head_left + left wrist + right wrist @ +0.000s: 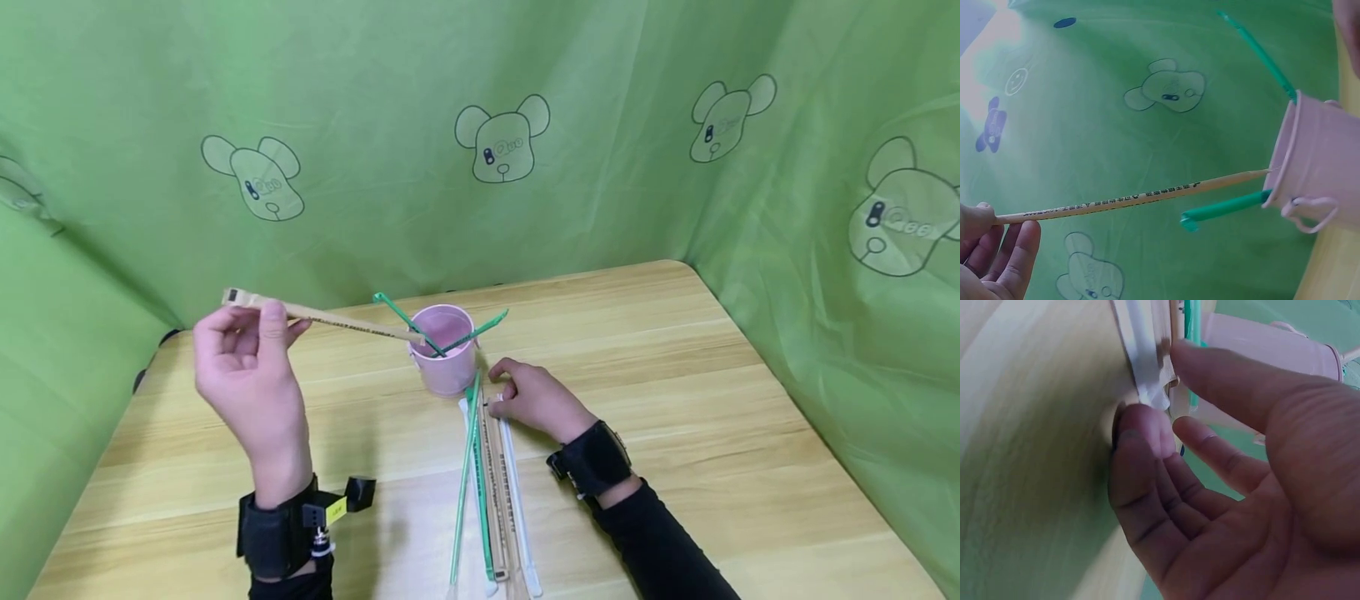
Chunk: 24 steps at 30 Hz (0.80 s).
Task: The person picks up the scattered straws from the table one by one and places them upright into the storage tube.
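Note:
My left hand (251, 383) pinches one end of a brown paper-wrapped straw (348, 322), raised left of a small pink bucket (448, 379). In the left wrist view the far end of this straw (1116, 201) reaches the bucket's mouth. Two green straws (480, 328) lean in the bucket, pointing opposite ways. Below the bucket, several straws lie lengthwise: green (462, 483), brown (492, 500) and white (519, 500). My right hand (542, 404) is at their upper ends, its fingers loosely bent and thumb apart from them. The thumb partly covers the straws in the right wrist view.
A light wood-grain table (675, 433) carries everything. Green cloth (375, 208) printed with bear heads rises behind and at both sides. The bucket has small handle loops (1313, 212) on its side.

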Each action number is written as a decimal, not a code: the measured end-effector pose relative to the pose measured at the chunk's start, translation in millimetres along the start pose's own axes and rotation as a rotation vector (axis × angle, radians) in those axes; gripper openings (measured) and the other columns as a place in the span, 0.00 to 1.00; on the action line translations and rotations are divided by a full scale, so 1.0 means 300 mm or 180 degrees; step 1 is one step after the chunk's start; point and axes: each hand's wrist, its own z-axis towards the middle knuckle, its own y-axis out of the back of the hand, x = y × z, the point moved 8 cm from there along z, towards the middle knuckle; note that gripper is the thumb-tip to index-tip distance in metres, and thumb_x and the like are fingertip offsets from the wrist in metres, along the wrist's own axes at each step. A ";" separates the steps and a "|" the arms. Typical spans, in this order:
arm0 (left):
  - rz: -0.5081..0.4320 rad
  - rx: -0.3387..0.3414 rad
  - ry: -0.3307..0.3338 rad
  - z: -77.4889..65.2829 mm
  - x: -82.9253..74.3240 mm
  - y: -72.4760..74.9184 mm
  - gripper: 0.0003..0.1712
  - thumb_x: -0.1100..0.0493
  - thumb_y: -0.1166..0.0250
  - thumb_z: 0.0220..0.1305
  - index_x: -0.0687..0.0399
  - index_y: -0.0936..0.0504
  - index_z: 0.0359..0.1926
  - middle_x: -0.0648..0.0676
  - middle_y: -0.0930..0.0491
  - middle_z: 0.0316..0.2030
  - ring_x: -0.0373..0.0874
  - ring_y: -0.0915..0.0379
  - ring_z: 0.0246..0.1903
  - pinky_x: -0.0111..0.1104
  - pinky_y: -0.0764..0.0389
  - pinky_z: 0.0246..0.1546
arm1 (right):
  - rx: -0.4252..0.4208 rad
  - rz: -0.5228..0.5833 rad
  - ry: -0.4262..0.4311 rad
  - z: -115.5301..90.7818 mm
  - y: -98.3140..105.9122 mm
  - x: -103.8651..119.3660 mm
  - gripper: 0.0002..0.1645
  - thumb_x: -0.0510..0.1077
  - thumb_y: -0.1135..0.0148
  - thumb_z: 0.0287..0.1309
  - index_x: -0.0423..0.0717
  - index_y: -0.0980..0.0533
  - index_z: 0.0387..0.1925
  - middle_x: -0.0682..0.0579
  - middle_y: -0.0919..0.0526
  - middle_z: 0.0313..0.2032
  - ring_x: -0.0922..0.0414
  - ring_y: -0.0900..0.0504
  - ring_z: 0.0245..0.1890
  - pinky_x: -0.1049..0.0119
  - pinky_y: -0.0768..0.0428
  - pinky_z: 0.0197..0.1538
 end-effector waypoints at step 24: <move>0.1488 0.1005 0.0337 -0.081 0.168 -0.097 0.14 0.61 0.32 0.75 0.69 0.21 0.52 0.54 0.16 0.46 0.48 0.16 0.42 0.31 0.14 0.42 | 0.0099 -0.0073 0.0122 -0.016 -0.031 0.049 0.21 0.30 0.34 0.60 0.35 0.18 0.55 0.53 0.19 0.34 0.57 0.22 0.36 0.61 0.20 0.45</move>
